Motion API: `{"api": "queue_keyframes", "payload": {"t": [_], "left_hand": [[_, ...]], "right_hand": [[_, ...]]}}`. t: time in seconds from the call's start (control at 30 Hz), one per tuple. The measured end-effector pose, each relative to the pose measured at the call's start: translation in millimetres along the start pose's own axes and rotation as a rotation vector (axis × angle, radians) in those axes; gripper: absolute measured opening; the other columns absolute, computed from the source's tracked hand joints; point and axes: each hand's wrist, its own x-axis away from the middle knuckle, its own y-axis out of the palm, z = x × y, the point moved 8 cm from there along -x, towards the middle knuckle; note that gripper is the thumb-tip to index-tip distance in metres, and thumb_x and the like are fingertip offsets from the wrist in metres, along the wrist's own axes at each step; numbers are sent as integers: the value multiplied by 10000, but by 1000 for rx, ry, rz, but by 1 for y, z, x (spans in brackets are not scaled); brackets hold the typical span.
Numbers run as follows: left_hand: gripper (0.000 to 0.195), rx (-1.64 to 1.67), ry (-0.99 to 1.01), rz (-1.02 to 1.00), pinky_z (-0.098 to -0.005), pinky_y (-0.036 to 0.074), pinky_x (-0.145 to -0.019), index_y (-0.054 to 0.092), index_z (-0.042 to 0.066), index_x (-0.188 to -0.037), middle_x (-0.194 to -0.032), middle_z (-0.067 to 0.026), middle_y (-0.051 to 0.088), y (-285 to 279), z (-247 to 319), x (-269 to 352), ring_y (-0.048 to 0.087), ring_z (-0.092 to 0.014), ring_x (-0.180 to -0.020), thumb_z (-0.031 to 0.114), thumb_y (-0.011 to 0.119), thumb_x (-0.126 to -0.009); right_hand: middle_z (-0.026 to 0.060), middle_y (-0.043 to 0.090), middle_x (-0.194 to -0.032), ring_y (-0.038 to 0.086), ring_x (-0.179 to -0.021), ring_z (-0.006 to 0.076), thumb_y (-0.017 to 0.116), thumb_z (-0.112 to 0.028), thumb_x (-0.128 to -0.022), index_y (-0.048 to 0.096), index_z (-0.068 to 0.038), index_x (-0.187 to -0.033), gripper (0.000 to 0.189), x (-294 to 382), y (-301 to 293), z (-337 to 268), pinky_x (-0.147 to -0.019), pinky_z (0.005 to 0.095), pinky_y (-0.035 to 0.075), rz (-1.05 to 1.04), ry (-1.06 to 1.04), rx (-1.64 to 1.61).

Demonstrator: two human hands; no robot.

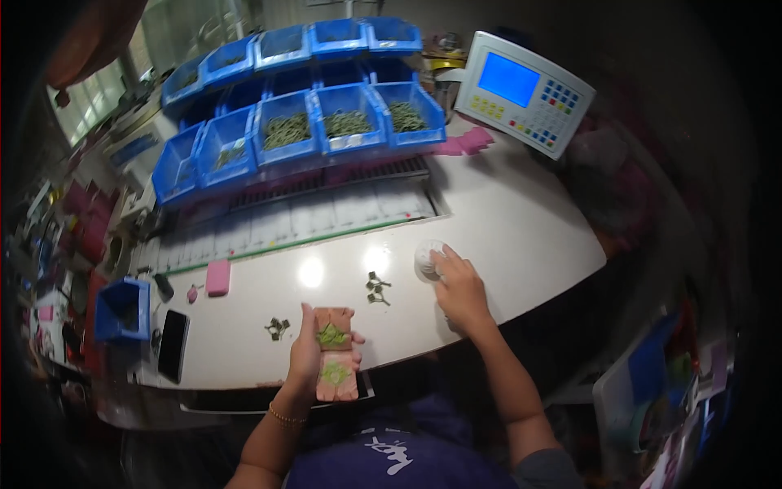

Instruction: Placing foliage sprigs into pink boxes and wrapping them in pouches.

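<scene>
My left hand [308,351] holds an opened two-part mold [336,354], orange-pink, with green shapes in both halves, near the front edge of the white table. My right hand [459,287] reaches over a small round white object [429,257], its fingertips on or just above it; whether they grip it I cannot tell. Between the hands, beyond the mold, lie several small dark green branched pieces [377,290]. More such pieces [277,329] lie left of my left hand.
Two rows of blue bins [287,131], several with green pieces, stand at the back. A keypad controller [525,95] with a blue screen is at the back right. A pink block [218,279], a phone [173,346] and a blue bin [122,312] are at the left.
</scene>
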Motion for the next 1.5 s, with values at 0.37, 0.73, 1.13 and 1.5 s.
{"api": "queue_keyframes", "payload": {"t": [0.37,0.73,1.13,1.5], "left_hand": [[685,-256,186,-5,-267,550,-726,595,7,-1163,-987,-112,662,24,3,0,654,-162,-839,553,200,-1041],[640,-218,132,-113,-326,580,-636,525,-35,-1188,-961,-163,647,27,-1,16,663,-214,-680,505,210,-1052],[644,-72,245,99,-331,563,-772,485,-19,-1288,-1036,-127,580,9,21,8,643,-201,-879,540,290,-1035],[415,-165,-55,-315,-357,559,-925,514,-36,-1283,-1106,-120,627,43,-21,28,650,-208,-1015,56,659,-905]], "right_hand": [[-28,625,-1312,557,-689,209,697,-50,-678,692,-147,-1153,485,57,-23,-129,-633,279,509,-55,-630,-364],[38,618,-1324,549,-649,234,697,-21,-633,674,-123,-1198,575,47,-42,-118,-608,316,524,-76,-427,-503],[104,655,-1257,594,-680,251,629,60,-601,685,-101,-1121,548,42,-66,-92,-665,330,526,-30,-358,-547],[96,651,-1123,522,-1123,253,714,-227,-869,671,-56,-1157,338,40,-16,-87,-922,345,439,-202,2,-807]]}}
